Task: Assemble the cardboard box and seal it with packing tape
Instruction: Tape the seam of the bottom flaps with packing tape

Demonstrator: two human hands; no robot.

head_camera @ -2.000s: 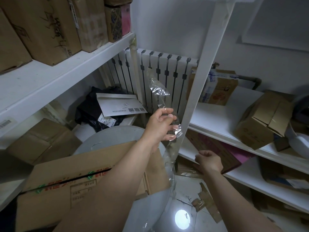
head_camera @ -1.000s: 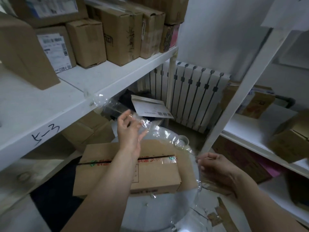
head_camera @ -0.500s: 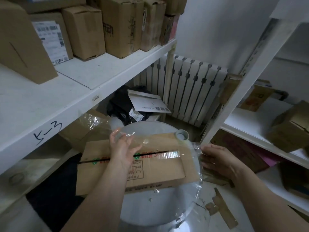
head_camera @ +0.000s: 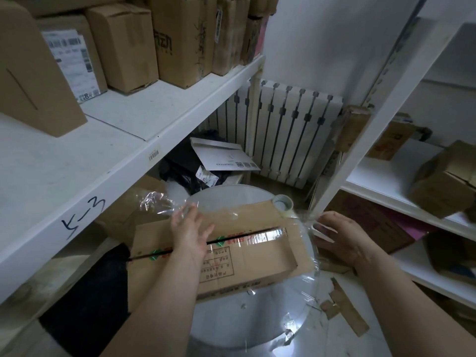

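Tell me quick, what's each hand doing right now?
Left hand: open, straight fingers touching the tape.
Right hand: closed, pinching the tape's other end.

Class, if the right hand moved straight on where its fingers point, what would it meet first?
Probably the right end of the cardboard box, though depth is unclear; the right hand holds packing tape stretched that way.

- The left hand (head_camera: 191, 229) is held palm down, with the forearm reaching in from below and the fingers stretched forward, nearly straight.
- The right hand (head_camera: 338, 239) is held back up, fingers curled leftward; whether anything is pinched cannot be told.
- Both hands are level and well apart.
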